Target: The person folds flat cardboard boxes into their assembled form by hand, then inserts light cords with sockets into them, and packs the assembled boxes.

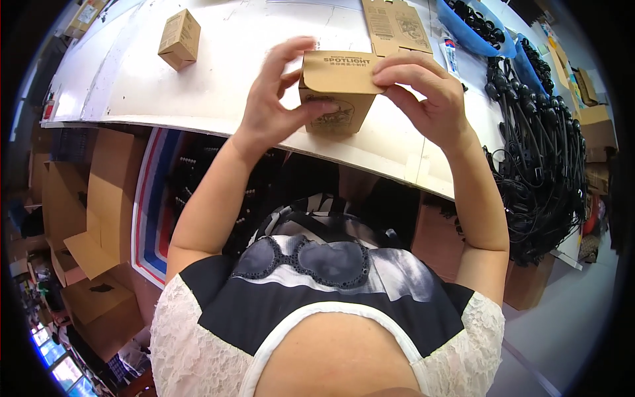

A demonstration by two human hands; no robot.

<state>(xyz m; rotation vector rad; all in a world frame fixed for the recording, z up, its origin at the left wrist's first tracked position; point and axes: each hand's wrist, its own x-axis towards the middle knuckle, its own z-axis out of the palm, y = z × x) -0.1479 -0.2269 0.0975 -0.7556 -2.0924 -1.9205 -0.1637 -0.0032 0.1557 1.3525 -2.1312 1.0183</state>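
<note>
A small brown cardboard box (352, 112) with dark printing stands near the front edge of the white table, its top flap (340, 78) facing me. My left hand (268, 109) is curved around the box's left side. Its thumb lies on the front face and its fingers reach up by the back left corner, slightly blurred. At the flap's right end, my right hand (430, 96) pinches the cardboard between thumb and fingers. What is inside the box is hidden.
Another brown box (179, 40) stands closed at the back left. Flattened cartons (397, 28) lie beyond my right hand, beside a small tube (451, 56). Blue bins (466, 30) hold black parts. Black cables (532, 152) hang over the right edge; large cardboard boxes (109, 192) stand lower left.
</note>
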